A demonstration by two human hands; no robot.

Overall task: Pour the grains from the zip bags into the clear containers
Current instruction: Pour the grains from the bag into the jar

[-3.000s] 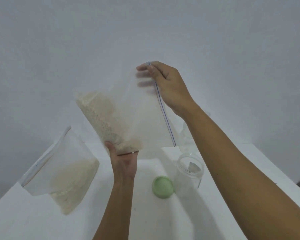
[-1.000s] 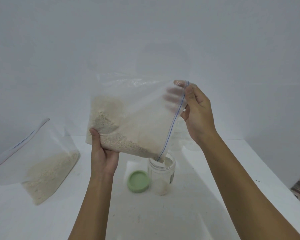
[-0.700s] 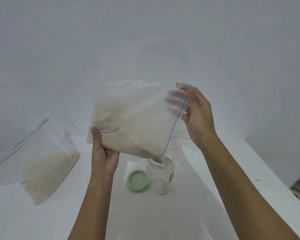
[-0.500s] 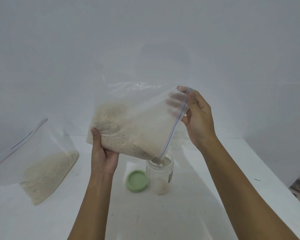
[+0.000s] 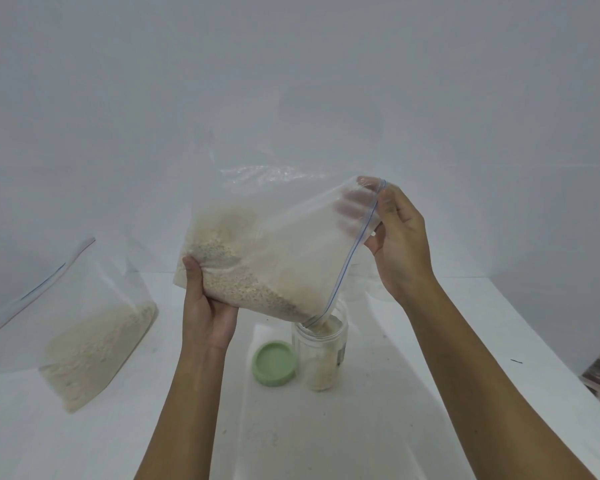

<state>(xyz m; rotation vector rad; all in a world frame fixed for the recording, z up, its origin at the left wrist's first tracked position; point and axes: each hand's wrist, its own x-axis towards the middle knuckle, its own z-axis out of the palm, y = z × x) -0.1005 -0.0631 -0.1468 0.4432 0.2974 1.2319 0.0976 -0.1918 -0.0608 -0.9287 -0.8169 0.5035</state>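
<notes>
The single head-worn camera looks forward and down from close above the white table (image 5: pixel 378 427) toward the wall (image 5: pixel 291 81).

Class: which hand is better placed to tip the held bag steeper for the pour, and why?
Left. The left hand cups the zip bag under its grain-heavy end; raising it should steepen the pour. The right hand pinches the zip edge, guiding the corner into the jar.

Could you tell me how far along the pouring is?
Done: round green lid off, beside the clear plastic jar. Underway: left hand and right hand tilt a clear zip bag, grains falling into the jar. Left: most of that bag, plus a second grain bag.
</notes>
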